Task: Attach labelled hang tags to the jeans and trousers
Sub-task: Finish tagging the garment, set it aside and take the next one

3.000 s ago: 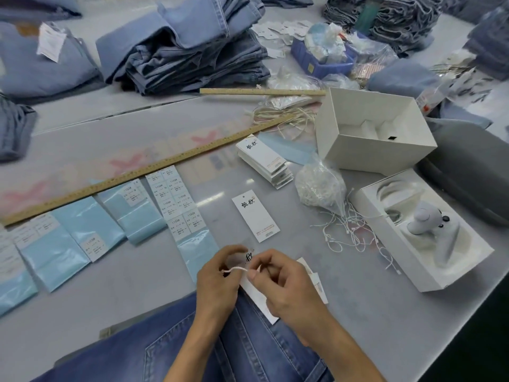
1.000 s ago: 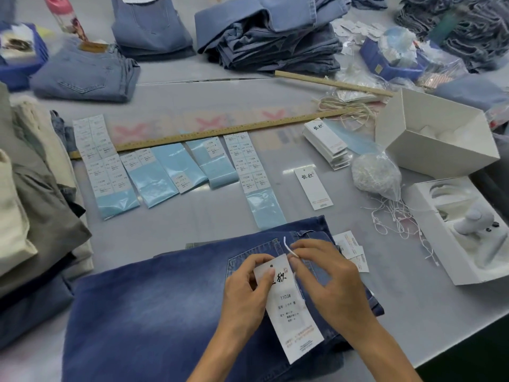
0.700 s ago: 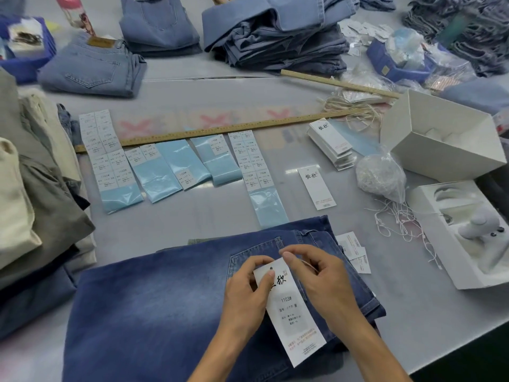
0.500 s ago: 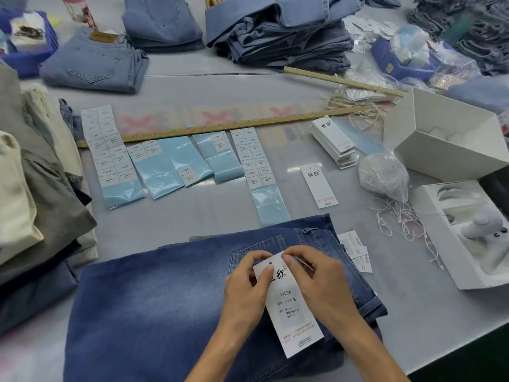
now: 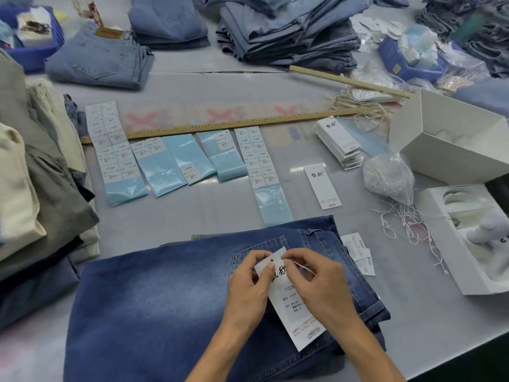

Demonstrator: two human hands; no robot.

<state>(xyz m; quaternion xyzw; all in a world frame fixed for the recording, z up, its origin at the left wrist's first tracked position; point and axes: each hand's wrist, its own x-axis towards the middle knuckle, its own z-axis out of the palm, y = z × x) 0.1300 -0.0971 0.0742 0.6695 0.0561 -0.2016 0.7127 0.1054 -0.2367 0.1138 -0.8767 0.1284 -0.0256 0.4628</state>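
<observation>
Garment finishing workshop: grey surface carries stacks of folded jeans, sheets of size stickers, hang tag pile, long wooden ruler.

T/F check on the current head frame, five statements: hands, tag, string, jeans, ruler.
1. Both hands hold the hang tag over the dark blue jeans. True: the left hand pinches its top left edge and the right hand is at its top.
2. The right hand pinches a thin white string. True.
3. The tag being held is blank. False: it carries black characters and printed lines.
4. The long wooden ruler lies on the dark blue jeans. False: it lies on the table beyond the label sheets.
5. The single loose tag sits inside the open white box. False: it lies flat on the table.
</observation>
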